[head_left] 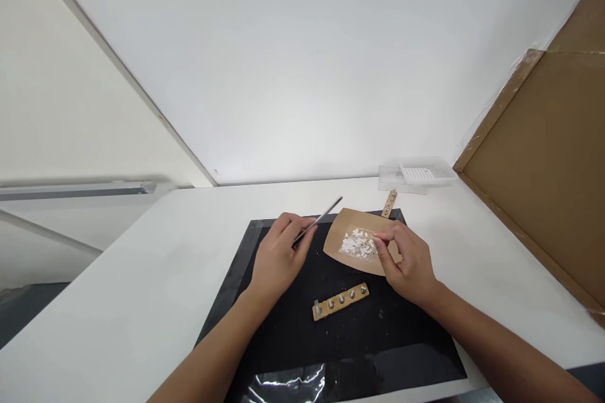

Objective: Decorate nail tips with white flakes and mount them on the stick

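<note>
My left hand (278, 258) is closed around metal tweezers (321, 219), whose free end points up and to the right. My right hand (406, 258) pinches with its fingertips at the edge of a pile of small white pieces (357, 244) lying on a tan paper sheet (338, 233). Whether a piece sits between the fingertips is too small to tell. Just in front of both hands a tan strip (340, 301) with several small metal studs lies on the black mat (283, 340).
The black mat lies on a white table (142, 277). A second tan strip (390, 204) and a clear plastic tray (416, 174) holding a white grid sit at the back right. A large cardboard sheet (543, 170) leans at the right. A white wall stands behind.
</note>
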The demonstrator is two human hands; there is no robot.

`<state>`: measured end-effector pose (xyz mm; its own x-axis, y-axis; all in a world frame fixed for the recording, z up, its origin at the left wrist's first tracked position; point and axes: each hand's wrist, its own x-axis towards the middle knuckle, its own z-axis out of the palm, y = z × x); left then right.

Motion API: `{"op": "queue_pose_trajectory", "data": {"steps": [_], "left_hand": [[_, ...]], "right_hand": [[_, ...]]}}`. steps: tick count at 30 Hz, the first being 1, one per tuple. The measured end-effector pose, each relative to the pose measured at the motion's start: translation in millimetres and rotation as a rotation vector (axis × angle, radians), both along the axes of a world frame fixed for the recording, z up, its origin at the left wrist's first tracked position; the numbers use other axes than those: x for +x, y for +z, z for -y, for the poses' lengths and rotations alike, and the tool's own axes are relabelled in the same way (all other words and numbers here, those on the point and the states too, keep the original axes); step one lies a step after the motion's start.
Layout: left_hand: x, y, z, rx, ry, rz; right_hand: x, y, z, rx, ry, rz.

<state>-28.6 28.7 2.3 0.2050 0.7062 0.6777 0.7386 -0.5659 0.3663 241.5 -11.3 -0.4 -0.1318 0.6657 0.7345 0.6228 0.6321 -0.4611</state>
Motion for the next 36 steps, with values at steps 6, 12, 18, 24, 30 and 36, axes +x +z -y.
{"op": "queue_pose_trajectory", "data": {"steps": [6,12,18,24,30,36], "left_hand": [[27,-1.9,23,-0.068,-0.263,0.170],[36,-9.1,31,-0.233,-0.362,0.263],[40,-8.4,39,-0.471,-0.349,0.410],[40,-5.6,40,-0.579,-0.335,0.452],[42,-5.4,41,-0.708,-0.328,0.520],[39,-0.6,41,-0.747,-0.319,0.436]], "right_hand": [[0,-6.0,-3,0.044,-0.017,0.033],[-1,-9.1,-3,0.074,-0.029,0.059],[-1,-10.4,-6,0.179,-0.071,0.129],[-1,-7.2,-5,0.216,-0.106,0.215],[-1,-7.0,-5,0.212,-0.103,0.199],[1,-8.6,-6,0.162,-0.104,0.184]]}}
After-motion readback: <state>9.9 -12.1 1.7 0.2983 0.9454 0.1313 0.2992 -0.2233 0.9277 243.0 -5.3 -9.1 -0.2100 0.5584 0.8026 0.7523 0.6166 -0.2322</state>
